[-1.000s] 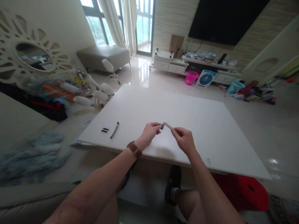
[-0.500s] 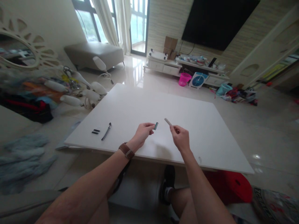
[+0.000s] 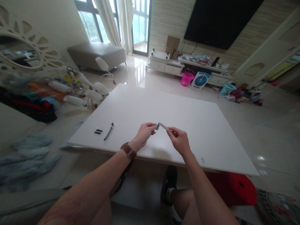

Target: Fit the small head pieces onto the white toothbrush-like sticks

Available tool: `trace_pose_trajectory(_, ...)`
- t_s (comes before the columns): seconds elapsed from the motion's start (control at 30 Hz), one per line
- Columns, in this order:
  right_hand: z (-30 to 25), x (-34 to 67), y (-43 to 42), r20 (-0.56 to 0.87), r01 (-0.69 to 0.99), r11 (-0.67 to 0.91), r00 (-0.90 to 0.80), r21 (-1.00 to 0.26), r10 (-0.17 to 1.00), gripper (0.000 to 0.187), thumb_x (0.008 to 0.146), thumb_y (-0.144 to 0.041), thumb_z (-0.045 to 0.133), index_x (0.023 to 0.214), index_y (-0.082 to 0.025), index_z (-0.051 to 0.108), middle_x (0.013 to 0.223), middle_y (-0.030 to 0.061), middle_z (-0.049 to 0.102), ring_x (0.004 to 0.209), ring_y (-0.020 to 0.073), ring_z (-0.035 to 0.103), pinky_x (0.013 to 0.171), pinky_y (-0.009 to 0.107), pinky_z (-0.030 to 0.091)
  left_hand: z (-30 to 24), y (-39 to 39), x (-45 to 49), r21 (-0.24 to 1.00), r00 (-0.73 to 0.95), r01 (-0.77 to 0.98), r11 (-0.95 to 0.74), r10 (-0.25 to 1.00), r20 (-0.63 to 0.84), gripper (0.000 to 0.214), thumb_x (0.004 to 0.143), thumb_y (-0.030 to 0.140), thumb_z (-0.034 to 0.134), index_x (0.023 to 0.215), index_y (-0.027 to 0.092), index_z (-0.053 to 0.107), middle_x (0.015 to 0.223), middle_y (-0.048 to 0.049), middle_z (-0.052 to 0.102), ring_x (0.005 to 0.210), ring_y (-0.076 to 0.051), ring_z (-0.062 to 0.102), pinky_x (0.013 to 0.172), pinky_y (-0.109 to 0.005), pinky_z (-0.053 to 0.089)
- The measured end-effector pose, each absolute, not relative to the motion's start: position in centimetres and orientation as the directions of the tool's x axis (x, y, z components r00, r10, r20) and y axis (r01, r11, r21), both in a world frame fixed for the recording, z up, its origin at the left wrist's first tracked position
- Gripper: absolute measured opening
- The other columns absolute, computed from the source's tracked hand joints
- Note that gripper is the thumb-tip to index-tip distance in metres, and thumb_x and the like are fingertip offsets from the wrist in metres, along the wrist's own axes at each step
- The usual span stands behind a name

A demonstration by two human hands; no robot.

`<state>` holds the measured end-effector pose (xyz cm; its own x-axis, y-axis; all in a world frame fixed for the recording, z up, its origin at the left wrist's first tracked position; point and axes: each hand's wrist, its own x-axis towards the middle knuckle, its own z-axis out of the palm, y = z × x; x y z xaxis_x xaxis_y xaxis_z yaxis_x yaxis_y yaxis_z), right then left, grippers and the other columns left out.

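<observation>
Between thumb and fingertips, my left hand (image 3: 145, 132) pinches a small green-and-dark rectangular piece (image 3: 157, 126) that resembles a razor cartridge. My right hand (image 3: 180, 139) is closed on the lower end of a slim pale-grey stick (image 3: 163, 126). The stick's upper tip reaches the green piece; whether they touch I cannot tell. Both hands are just above the white tabletop (image 3: 187, 112). To the left of them lies a dark razor handle (image 3: 108, 132) with a small head at its far end. Beside it are two short black strips (image 3: 98, 131).
A small clear piece (image 3: 202, 161) lies near the table's front edge. White-shaded lamp arms (image 3: 90, 93) stand close to the table's left side. A red container (image 3: 236, 189) is under the front right edge. A pink basket (image 3: 187, 79) and a fan (image 3: 201, 79) stand beyond.
My right hand has moved left, bringing the grey stick's tip from a gap away up to the green piece. My left hand stays nearly in place; the piece has turned slightly.
</observation>
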<state>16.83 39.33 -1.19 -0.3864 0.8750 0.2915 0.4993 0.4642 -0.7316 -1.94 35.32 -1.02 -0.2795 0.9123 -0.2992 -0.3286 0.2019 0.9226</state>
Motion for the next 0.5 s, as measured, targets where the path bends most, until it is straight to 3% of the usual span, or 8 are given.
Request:
trace_pose_trajectory(0.13,-1.21,17.08,39.17,0.200,0.451,0.515,-0.579,-0.729,0.790,0.029,0.092,-0.041,0.061,0.092,-0.018,0.080,0.069,0.0021,0.069,0.056,0.0117,0.052,0.054,0.023,0.036,-0.96,35.40,-2.13,0.920,-0.302,-0.343,0.188,0.906,-0.297,0.017,0.066,0.025,0.071,0.076,0.011,0.071,0.062,-0.0010,0.058,0.056,-0.009,0.047,0.062,-0.027,0.037)
trace_pose_trajectory(0.3,-1.32,17.24,39.50,0.253,0.428,0.458,-0.454,-0.779,0.854,0.035,0.093,-0.044,0.059,0.097,-0.015,0.079,0.065,0.0025,0.065,0.056,0.0124,0.051,0.053,0.023,0.036,-1.05,35.48,-2.20,0.933,-0.310,-0.293,0.207,0.903,-0.298,0.021,0.066,0.029,0.072,0.079,0.013,0.073,0.070,-0.0030,0.063,0.057,-0.008,0.044,0.061,-0.027,0.037)
trace_pose_trajectory(0.43,-1.42,17.01,39.32,0.222,0.426,0.531,-0.588,-0.733,0.778,0.031,0.092,-0.040,0.061,0.087,-0.017,0.079,0.067,0.0029,0.067,0.056,0.0121,0.051,0.053,0.023,0.036,-1.10,35.49,-2.25,0.937,-0.321,-0.283,0.204,0.900,-0.293,0.020,0.066,0.030,0.072,0.078,0.014,0.074,0.070,-0.0036,0.063,0.059,-0.010,0.045,0.058,-0.027,0.035)
trace_pose_trajectory(0.5,-1.46,16.99,39.25,0.253,0.416,0.536,-0.566,-0.735,0.785,0.030,0.092,-0.041,0.061,0.088,-0.017,0.080,0.069,0.0034,0.069,0.055,0.0120,0.050,0.053,0.024,0.036,-1.10,35.49,-2.30,0.941,-0.319,-0.274,0.199,0.904,-0.284,0.021,0.066,0.031,0.072,0.078,0.014,0.074,0.069,-0.0038,0.063,0.060,-0.011,0.046,0.058,-0.027,0.035)
